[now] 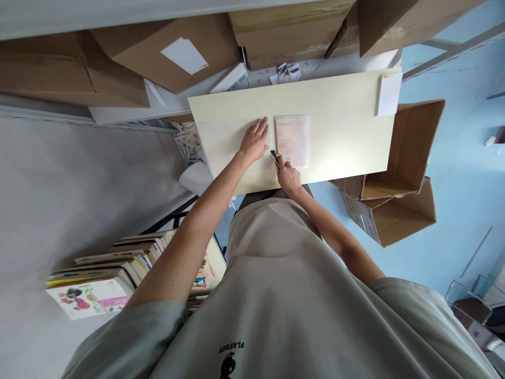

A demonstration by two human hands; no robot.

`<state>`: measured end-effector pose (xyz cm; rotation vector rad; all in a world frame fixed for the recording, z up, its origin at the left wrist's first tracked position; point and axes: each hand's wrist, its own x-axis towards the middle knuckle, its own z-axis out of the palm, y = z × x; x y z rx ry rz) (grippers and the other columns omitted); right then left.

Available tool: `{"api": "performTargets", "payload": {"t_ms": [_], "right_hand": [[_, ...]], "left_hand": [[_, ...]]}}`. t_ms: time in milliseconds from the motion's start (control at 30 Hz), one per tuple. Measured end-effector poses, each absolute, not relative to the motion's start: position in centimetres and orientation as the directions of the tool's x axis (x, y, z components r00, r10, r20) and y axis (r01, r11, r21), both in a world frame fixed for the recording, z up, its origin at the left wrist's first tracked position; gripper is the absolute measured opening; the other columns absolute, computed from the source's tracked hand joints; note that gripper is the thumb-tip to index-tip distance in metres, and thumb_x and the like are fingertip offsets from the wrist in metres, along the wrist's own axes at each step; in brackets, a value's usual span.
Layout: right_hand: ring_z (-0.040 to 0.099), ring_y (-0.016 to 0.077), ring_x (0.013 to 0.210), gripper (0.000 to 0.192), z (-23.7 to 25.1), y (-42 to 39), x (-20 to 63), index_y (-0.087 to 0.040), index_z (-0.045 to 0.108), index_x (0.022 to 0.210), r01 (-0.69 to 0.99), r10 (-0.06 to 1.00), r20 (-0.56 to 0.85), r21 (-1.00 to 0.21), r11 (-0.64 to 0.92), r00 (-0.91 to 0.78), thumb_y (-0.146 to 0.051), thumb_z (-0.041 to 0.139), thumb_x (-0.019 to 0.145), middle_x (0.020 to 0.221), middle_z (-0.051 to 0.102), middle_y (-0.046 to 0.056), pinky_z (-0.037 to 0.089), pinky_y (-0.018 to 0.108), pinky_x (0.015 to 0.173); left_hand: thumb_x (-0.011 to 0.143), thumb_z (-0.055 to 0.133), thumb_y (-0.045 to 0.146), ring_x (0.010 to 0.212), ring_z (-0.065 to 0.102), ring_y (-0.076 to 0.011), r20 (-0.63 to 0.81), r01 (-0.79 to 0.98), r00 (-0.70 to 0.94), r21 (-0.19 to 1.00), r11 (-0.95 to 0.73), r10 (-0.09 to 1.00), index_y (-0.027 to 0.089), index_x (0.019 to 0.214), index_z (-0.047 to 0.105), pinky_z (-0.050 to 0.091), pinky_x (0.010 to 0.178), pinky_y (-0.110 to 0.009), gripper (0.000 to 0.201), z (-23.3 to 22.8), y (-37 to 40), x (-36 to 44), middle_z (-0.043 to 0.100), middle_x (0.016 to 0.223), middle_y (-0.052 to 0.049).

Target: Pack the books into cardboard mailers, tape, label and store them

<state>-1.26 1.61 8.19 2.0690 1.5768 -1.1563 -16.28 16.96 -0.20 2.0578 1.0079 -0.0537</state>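
A pale pink booklet (292, 138) with small print near its top lies flat on a cream board (343, 126). To its left, my left hand (255, 140) rests palm down with fingers stretched out; whether a thin clear sheet lies under it, I cannot tell. My right hand (289, 178) is closed around a black and yellow utility knife (275, 158) at the booklet's lower left corner. The knife's tip points up and left, toward the gap between the booklet and my left hand. The blade itself is too small to make out.
Cardboard boxes (292, 34) line the back of the table. A white pad (389, 95) sits at the board's right end. Open cartons (410, 147) stand right of the table. Paper scraps (188, 142) fill a bin at left, and stacked books (90, 297) stand at lower left.
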Motion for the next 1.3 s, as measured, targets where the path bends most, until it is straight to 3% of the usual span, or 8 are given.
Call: {"api": "performTargets", "payload": {"t_ms": [233, 367, 533, 667, 867, 967, 1133, 1300], "right_hand": [[0.081, 0.0367, 0.135, 0.073, 10.3, -1.1, -0.4, -0.013, 0.022, 0.195, 0.963, 0.559, -0.829, -0.131, -0.235, 0.023, -0.016, 0.032, 0.123, 0.166, 0.067, 0.031, 0.065, 0.048, 0.114], [0.081, 0.0394, 0.138, 0.072, 11.3, -2.0, 0.1, -0.012, 0.025, 0.194, 0.972, 0.520, -0.854, -0.134, -0.192, -0.015, -0.015, 0.035, 0.122, 0.165, 0.067, 0.032, 0.065, 0.050, 0.114], [0.079, 0.0417, 0.142, 0.067, 13.2, -2.2, 0.9, -0.012, 0.039, 0.188, 0.962, 0.492, -0.866, -0.200, -0.185, -0.086, -0.020, 0.047, 0.122, 0.158, 0.075, 0.028, 0.063, 0.051, 0.116], [0.080, 0.0419, 0.139, 0.071, 15.4, -1.8, 2.4, -0.014, 0.036, 0.190, 0.942, 0.579, -0.815, -0.214, -0.259, -0.026, -0.029, 0.052, 0.123, 0.159, 0.076, 0.025, 0.063, 0.049, 0.116], [0.083, 0.0415, 0.131, 0.071, 17.9, 0.5, 4.7, -0.016, 0.046, 0.185, 0.861, 0.832, -0.551, -0.395, -0.320, 0.057, -0.034, 0.056, 0.116, 0.159, 0.079, 0.023, 0.066, 0.051, 0.111], [0.086, 0.0413, 0.119, 0.074, 19.1, 3.1, 4.7, -0.015, 0.047, 0.179, 0.793, 0.929, -0.363, -0.546, -0.270, 0.067, -0.037, 0.059, 0.109, 0.147, 0.085, 0.023, 0.069, 0.054, 0.103], [0.084, 0.0413, 0.099, 0.063, 22.9, 11.6, 3.0, -0.018, 0.052, 0.158, 0.748, 0.990, -0.066, -0.649, -0.136, 0.123, -0.040, 0.062, 0.099, 0.123, 0.085, 0.019, 0.069, 0.054, 0.089], [0.080, 0.0404, 0.119, 0.045, 29.2, 24.3, -0.7, -0.019, 0.060, 0.150, 0.792, 0.968, 0.252, -0.592, 0.150, 0.006, -0.033, 0.060, 0.107, 0.150, 0.071, 0.025, 0.068, 0.053, 0.097]], "left_hand": [[0.112, 0.078, 0.048, 0.192, 0.007, -0.0433, -0.413, 0.701, 0.678, 0.613, -0.365, 0.609, 0.006, 0.191, 0.027, 0.009, 0.156, -0.065, 0.104, 0.6, 17.0, -16.1, 0.018, 0.202, -0.028], [0.115, 0.075, 0.049, 0.192, 0.003, -0.0404, -0.404, 0.696, 0.666, 0.639, -0.327, 0.628, 0.003, 0.189, 0.026, 0.005, 0.155, -0.070, 0.100, 1.3, 16.5, -16.0, 0.019, 0.202, -0.027], [0.111, 0.075, 0.051, 0.190, 0.007, -0.0487, -0.398, 0.715, 0.632, 0.631, -0.301, 0.665, 0.007, 0.190, 0.028, 0.007, 0.151, -0.078, 0.102, 0.1, 16.1, -15.9, 0.016, 0.202, -0.028], [0.108, 0.078, 0.051, 0.187, 0.018, -0.0560, -0.362, 0.724, 0.585, 0.637, -0.265, 0.726, 0.005, 0.186, 0.035, 0.013, 0.149, -0.081, 0.100, -1.3, 15.9, -15.3, 0.017, 0.200, -0.035], [0.094, 0.077, 0.014, 0.185, 0.032, -0.0490, -0.342, 0.696, 0.491, 0.708, -0.124, 0.801, -0.006, 0.176, 0.045, 0.030, 0.153, -0.064, 0.090, 1.7, 13.8, -14.8, 0.033, 0.193, -0.040], [0.093, 0.074, 0.011, 0.176, 0.052, -0.0430, -0.288, 0.674, 0.468, 0.728, -0.126, 0.836, 0.003, 0.166, 0.061, 0.039, 0.151, -0.061, 0.075, 5.6, 12.3, -15.5, 0.055, 0.183, -0.032], [0.107, 0.065, 0.017, 0.144, 0.079, -0.0292, 0.149, 0.500, 0.392, 0.794, -0.346, 0.908, 0.026, 0.148, 0.079, 0.064, 0.131, -0.052, 0.044, 14.8, 14.2, -17.7, 0.084, 0.151, -0.012], [0.110, 0.063, 0.019, 0.144, 0.079, -0.0260, 0.511, 0.438, 0.178, 0.725, -0.532, 0.841, 0.025, 0.152, 0.078, 0.068, 0.122, -0.043, 0.045, 25.9, 22.1, -19.7, 0.083, 0.153, -0.011]]}}
